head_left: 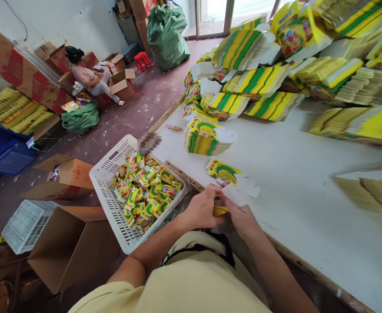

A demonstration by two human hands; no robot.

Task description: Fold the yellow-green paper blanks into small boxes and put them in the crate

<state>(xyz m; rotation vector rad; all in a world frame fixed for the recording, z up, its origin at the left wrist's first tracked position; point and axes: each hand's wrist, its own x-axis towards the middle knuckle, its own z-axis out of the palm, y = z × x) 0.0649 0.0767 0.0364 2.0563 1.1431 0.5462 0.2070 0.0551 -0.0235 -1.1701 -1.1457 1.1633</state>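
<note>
My left hand (202, 208) and my right hand (241, 217) meet at the near edge of the white table (295, 182). Both are closed on a small yellow flat carton (220, 210) between them, its white flaps (239, 193) sticking up. Just beyond lies another flat yellow-green carton (224, 171). A short stack of the same cartons (202, 137) stands farther up the table. To the left of my hands a white plastic basket (107, 167) holds several small yellow, green and red packets (143, 187).
Large heaps of flat yellow-green cartons (259, 82) fill the table's far side. On the floor are open cardboard boxes (67, 248), a white crate (26, 224), blue crates (4, 152) and a green sack (166, 37). A person (89, 78) sits among boxes at the far left.
</note>
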